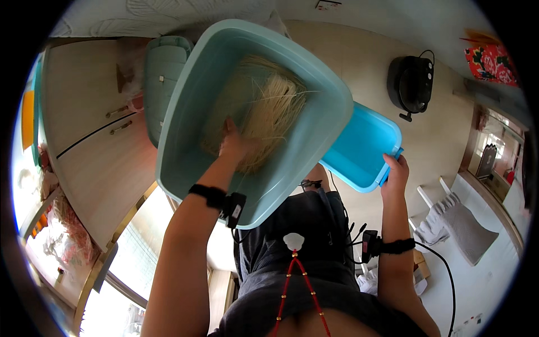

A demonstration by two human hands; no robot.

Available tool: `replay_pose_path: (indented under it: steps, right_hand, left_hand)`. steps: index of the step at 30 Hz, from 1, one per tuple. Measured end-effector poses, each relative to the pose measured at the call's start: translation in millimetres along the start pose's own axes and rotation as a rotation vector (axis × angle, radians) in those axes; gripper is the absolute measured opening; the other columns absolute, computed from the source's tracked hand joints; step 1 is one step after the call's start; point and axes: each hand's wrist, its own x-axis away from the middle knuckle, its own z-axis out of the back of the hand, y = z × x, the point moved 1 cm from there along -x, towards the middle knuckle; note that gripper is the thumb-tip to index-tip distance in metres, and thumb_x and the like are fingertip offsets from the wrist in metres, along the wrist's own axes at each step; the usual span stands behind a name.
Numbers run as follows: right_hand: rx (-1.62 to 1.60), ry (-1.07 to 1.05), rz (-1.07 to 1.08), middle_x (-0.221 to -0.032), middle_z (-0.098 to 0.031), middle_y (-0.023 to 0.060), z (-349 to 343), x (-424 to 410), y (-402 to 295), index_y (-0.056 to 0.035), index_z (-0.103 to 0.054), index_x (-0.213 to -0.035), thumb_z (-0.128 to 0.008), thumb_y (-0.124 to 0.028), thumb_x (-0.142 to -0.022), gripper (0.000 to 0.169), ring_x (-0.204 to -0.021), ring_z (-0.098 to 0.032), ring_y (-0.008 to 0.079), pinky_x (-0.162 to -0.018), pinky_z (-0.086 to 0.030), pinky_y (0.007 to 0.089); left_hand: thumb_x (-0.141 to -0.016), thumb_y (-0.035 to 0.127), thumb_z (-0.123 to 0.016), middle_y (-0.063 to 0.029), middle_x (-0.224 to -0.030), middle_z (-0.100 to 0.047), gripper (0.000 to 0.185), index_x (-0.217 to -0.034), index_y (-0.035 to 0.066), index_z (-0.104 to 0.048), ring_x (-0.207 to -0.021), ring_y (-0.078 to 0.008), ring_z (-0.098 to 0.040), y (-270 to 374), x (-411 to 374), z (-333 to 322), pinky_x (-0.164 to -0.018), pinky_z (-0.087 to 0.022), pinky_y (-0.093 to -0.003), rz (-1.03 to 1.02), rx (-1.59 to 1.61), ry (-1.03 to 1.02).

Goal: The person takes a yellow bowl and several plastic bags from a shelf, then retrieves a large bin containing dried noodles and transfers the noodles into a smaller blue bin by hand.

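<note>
My left hand (236, 145) reaches down into a large grey-green plastic tub (185, 126). Inside the tub lies a loose heap of thin, pale dry noodles (271, 109), with some stray strands sticking out. My left thumb stands apart from the fingers, which are blurred and touch the near left side of the heap. Low on the right, my right hand (396, 170) grips the rim and handle of a bright blue plastic basin (362, 143). The bare inside of the basin shows; its far left part is hidden behind the tub.
A grey-green lid (162, 84) leans behind the tub, beside white cabinet doors (97, 135). A black appliance (410, 84) stands on the floor at the right. Further right is a stool with a grey cover (463, 227). Black cables hang from my wrist straps.
</note>
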Motion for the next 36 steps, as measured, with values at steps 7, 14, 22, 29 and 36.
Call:
replay_pose_path:
  steps: [7, 14, 22, 29, 36]
  right_hand:
    - [-0.099, 0.005, -0.049, -0.1, -0.051, 0.0136, 5.7, 1.3, -3.4, 0.0036, -0.043, -0.107, -0.059, -0.009, -0.068, 0.044, -0.092, -0.05, 0.0253, -0.082, -0.042, 0.0371]
    - [-0.105, -0.009, -0.049, -0.101, -0.052, 0.0139, 10.1, 4.0, -19.1, 0.0027, -0.043, -0.109, -0.059, -0.009, -0.067, 0.047, -0.091, -0.051, 0.0257, -0.082, -0.042, 0.0372]
    - [-0.141, 0.017, 0.102, -0.104, -0.051, 0.013, 59.4, 10.7, -79.6, 0.0007, -0.043, -0.112, -0.057, -0.01, -0.068, 0.048, -0.095, -0.05, 0.0256, -0.083, -0.042, 0.0362]
    - [-0.264, 0.065, 0.148, -0.113, -0.047, 0.0159, 100.2, 25.0, -116.9, 0.0028, -0.037, -0.117, -0.055, -0.01, -0.074, 0.048, -0.101, -0.048, 0.0284, -0.087, -0.04, 0.0392]
    - [-0.35, 0.011, 0.299, -0.115, -0.046, 0.0146, 133.5, 60.0, -171.0, 0.001, -0.037, -0.118, -0.053, -0.011, -0.077, 0.046, -0.104, -0.047, 0.0285, -0.087, -0.041, 0.0409]
  left_hand:
    - [-0.062, 0.045, -0.067, -0.0166, -0.139, 0.0, 0.104, -0.135, 0.014, 0.001, -0.13, -0.0272, -0.002, 38.2, 8.7, -46.5, -0.097, -0.024, -0.0496, 0.02, -0.357, 0.076]
    - [-0.063, 0.043, -0.066, -0.0127, -0.139, -0.005, 0.101, -0.135, 0.019, 0.001, -0.128, -0.0282, -0.01, 24.7, 1.8, -45.2, -0.095, -0.023, -0.0529, -0.041, -0.458, 0.18]
    - [-0.064, 0.037, -0.065, -0.0133, -0.135, -0.015, 0.095, -0.134, 0.022, -0.002, -0.122, -0.0294, -0.022, 20.0, -6.1, -34.7, -0.093, -0.024, -0.0516, -0.034, -0.543, 0.279]
    - [-0.066, 0.024, -0.06, -0.0178, -0.116, -0.045, 0.09, -0.134, 0.02, -0.002, -0.111, -0.0311, -0.041, 12.7, -19.4, -5.2, -0.095, -0.022, -0.0504, -0.094, -0.534, 0.174]
    - [-0.06, 0.021, -0.063, -0.0167, -0.111, -0.052, 0.091, -0.134, 0.016, -0.011, -0.099, -0.0296, -0.053, 2.2, 19.0, 43.2, -0.092, -0.033, -0.0373, -0.075, -0.216, 0.042]
